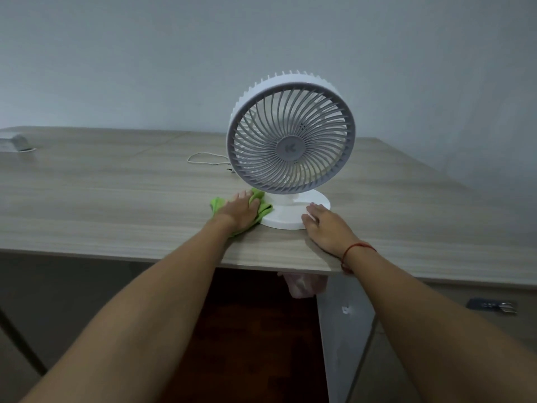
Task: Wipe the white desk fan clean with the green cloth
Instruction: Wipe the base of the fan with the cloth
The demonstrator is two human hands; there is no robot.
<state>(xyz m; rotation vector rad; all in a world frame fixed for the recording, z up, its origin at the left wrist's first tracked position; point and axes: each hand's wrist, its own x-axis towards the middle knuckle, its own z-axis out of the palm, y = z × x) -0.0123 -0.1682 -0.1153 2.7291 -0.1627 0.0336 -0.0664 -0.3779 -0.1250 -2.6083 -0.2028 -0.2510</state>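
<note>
The white desk fan (291, 135) stands upright on a wooden desk (116, 199), its round grey grille facing me and its white disc base (290, 218) near the front edge. The green cloth (263, 206) lies crumpled on the desk against the left side of the base. My left hand (242, 212) rests flat on top of the cloth, fingers spread, covering most of it. My right hand (325, 225) lies flat with its fingers on the right rim of the base and its palm on the desk. A red string circles the right wrist.
A thin white cable (203, 158) loops on the desk behind and left of the fan. A grey object (16, 142) sits at the far left edge. A plain wall rises behind the desk. Below the front edge are a dark floor and a white panel (343, 330).
</note>
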